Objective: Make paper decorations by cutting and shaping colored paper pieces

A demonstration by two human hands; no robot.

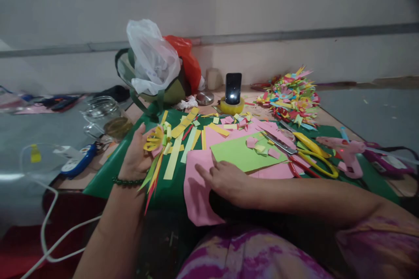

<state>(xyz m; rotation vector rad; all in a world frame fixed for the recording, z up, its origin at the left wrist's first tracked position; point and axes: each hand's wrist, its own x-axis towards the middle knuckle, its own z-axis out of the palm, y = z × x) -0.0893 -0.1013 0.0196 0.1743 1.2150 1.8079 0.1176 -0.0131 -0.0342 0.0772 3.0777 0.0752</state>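
My left hand [135, 152], a green bead bracelet on its wrist, holds a paper flower [156, 139] with yellow looped petals. Green, yellow and red pointed paper strips [153, 178] hang from it past my palm. To the right, my right hand [231, 182] grips the edge of a pink paper sheet [198, 196]. Its index finger points left across the sheet, and the thumb is hidden. A light green paper sheet [238, 152] lies just beyond that hand. Loose yellow paper strips [174, 157] lie between my two hands.
Scissors [281, 143] and a pink glue gun [348, 152] lie at the right. A phone [233, 88] stands upright in a yellow tape roll [231, 106]. Behind are a heap of paper flowers [294, 98] and a bag [173, 91]. A glass jar [104, 115] stands left.
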